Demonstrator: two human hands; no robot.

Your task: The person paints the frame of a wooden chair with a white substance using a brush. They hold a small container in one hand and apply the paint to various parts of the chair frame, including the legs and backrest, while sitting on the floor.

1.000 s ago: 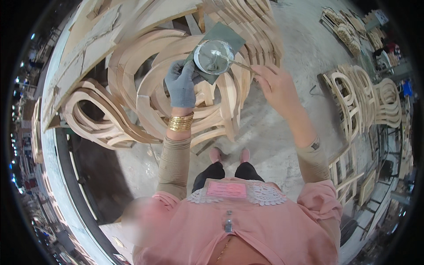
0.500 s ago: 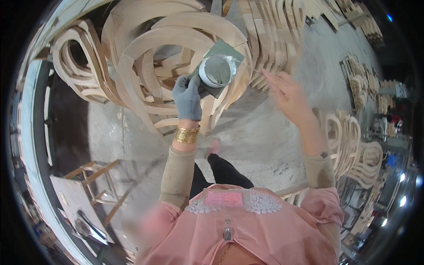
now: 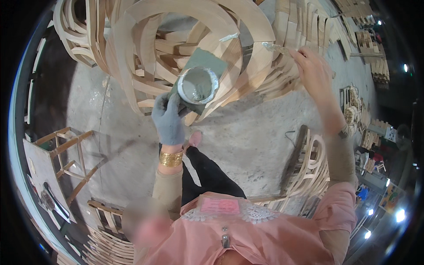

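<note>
My left hand [image 3: 169, 119], in a grey glove, grips a white-rimmed tub of grey paste [image 3: 197, 85] together with a flat green sheet [image 3: 205, 59] behind it. My bare right hand [image 3: 312, 70] pinches a thin spatula [image 3: 278, 48] whose tip carries pale paste. That tip lies over a joint in a curved wooden frame [image 3: 252, 66], touching it or just above. On a neighbouring curved piece is a whitish smear of paste [image 3: 229, 37]. The ends of my left fingers are partly hidden behind the tub.
Stacked curved wooden frames [image 3: 77, 31] stand at the far left, more curved pieces [image 3: 304, 22] at the far right. A wooden stand with a pale board [image 3: 57, 150] is at the left. Looped wooden frames [image 3: 309, 163] lie at the right, beside a dark beam [image 3: 293, 152].
My right hand has moved up and right, bringing the spatula over the wooden frame. My left hand has shifted left and nearer with the tub. The view has shifted; a paste smear is now visible.
</note>
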